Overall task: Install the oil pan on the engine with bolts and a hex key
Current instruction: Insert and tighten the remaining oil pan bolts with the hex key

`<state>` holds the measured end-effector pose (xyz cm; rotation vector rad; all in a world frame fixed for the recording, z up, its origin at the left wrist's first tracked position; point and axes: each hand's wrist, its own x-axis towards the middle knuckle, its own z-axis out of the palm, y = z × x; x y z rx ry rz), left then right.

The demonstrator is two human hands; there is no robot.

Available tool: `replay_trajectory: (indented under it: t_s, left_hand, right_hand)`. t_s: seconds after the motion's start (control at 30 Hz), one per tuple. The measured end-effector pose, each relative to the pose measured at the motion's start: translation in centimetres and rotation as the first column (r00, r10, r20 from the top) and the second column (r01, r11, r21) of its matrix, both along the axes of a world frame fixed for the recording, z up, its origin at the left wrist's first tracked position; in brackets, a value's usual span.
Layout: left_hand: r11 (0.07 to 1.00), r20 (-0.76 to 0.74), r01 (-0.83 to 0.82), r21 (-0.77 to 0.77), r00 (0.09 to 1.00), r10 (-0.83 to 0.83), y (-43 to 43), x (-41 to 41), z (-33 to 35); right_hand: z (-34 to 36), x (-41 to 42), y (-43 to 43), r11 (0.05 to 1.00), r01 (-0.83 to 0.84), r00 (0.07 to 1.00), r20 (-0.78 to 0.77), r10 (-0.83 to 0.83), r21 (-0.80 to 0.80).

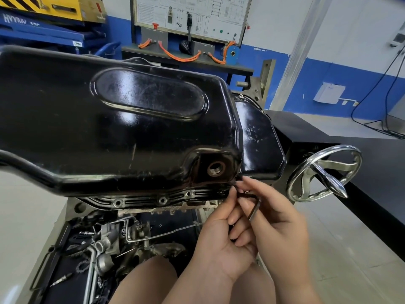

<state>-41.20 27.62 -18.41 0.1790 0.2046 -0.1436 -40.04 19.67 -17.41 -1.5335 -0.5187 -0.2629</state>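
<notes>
The glossy black oil pan (pixel 122 128) sits on the upturned engine and fills the upper left of the view. Its drain hole (pixel 215 168) is open. Along the near flange (pixel 153 199) several bolts (pixel 162 200) sit in their holes. At the flange's right corner my two hands meet. My right hand (pixel 276 222) grips an L-shaped hex key (pixel 254 210), whose short end points at the corner bolt hole (pixel 223 191). My left hand (pixel 219 235) pinches the key's tip near that hole. The key's tip and any bolt on it are hidden by my fingers.
A chrome handwheel (pixel 324 172) of the engine stand juts out right of my hands. Below the pan lie loose engine parts and tools (pixel 105 249) on a black tray. A black bench (pixel 361 172) runs along the right. A wiring trainer board (pixel 190 16) stands behind.
</notes>
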Motion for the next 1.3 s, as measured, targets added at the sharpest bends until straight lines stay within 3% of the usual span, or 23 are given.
replay_trajectory:
  t_s: [0.07,0.17,0.23,0.33,0.5,0.6,0.77,1.0,1.13,1.2,1.3]
  left_hand:
    - [1.0,0.003,0.004,-0.007,1.0,-0.004,-0.1,0.0,0.0]
    - [1.0,0.026,0.02,-0.011,0.999,-0.019,-0.1,0.0,-0.1]
    - [0.999,0.029,0.035,-0.033,0.999,-0.034,-0.1,-0.1,-0.2]
    - [0.999,0.022,0.019,-0.038,1.0,-0.018,-0.1,0.0,-0.3]
    - [1.0,0.004,-0.016,-0.023,1.0,0.016,-0.1,0.1,0.0]
    - [1.0,0.008,-0.014,-0.012,1.0,0.014,-0.1,0.2,-0.2]
    - [0.998,0.04,0.034,-0.059,0.999,-0.032,-0.1,0.0,-0.3]
    - [0.999,-0.015,-0.017,-0.037,1.0,0.016,-0.1,0.3,0.1]
    - [0.999,-0.02,-0.02,-0.037,1.0,0.019,-0.1,0.4,0.1]
    - [0.999,-0.019,-0.002,-0.037,1.0,0.001,-0.2,0.4,0.0]
    - [1.0,-0.025,0.023,-0.017,0.999,-0.023,-0.4,0.4,-0.2]
  right_hand:
    - [-0.1,0.0,-0.2,0.999,-0.031,0.999,-0.009,0.031,0.008]
    - [-0.1,0.1,-0.2,0.997,0.062,0.998,0.032,-0.061,-0.043]
    - [0.0,0.2,0.1,0.997,0.071,0.997,-0.012,-0.07,0.009]
    - [0.3,0.3,0.3,0.99,0.142,0.987,0.069,-0.142,0.011]
    - [-0.1,0.5,-0.2,1.0,-0.021,1.0,-0.022,0.02,-0.02]
    - [0.0,0.4,-0.5,0.998,0.016,0.999,0.04,-0.014,-0.055]
    - [0.3,0.2,0.2,0.999,0.011,0.997,-0.082,-0.006,0.053]
    - [0.5,0.2,0.5,0.997,0.056,0.997,-0.054,-0.053,0.046]
    - [0.7,0.3,0.1,1.0,-0.005,0.999,-0.046,0.004,-0.005]
    - [1.0,0.1,-0.2,1.0,-0.003,1.0,0.007,0.003,-0.031]
    - [1.7,0.3,-1.1,0.972,0.208,0.955,0.238,-0.178,-0.11]
